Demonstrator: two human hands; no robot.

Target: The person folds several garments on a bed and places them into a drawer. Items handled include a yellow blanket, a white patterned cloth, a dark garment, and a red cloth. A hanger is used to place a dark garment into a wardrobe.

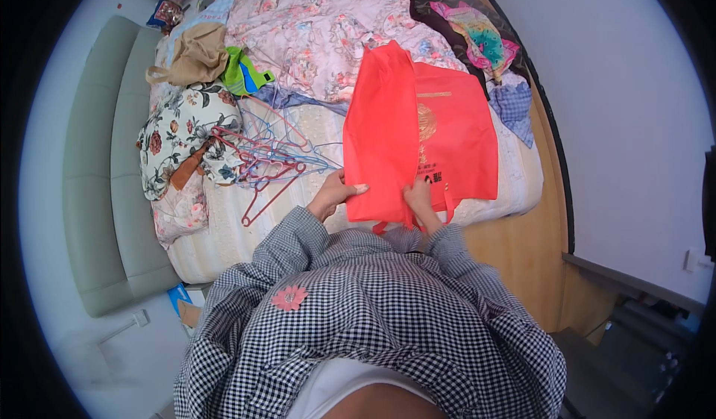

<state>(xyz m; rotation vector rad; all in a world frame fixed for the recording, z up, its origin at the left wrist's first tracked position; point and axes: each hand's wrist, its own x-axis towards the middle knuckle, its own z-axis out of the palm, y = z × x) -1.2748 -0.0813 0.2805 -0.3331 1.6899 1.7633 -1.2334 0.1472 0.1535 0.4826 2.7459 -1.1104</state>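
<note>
A large red fabric bag (380,133) with gold and black printing lies on the bed before me, its left part folded over towards the middle. My left hand (339,190) grips the bag's near left edge, thumb on top. On the near side, close to the black printing and a red strap, my right hand (419,198) is closed on the bag's folded edge. Left of the bag is a tangle of red, pink and blue clothes hangers (274,167).
Around the bag are a floral quilt (313,33), a beige cloth bag (198,52), a green and blue item (243,73), a floral pillow (184,122), dark clothing (442,16) and a colourful scarf (486,44). A padded headboard (120,167) stands left, a wall right.
</note>
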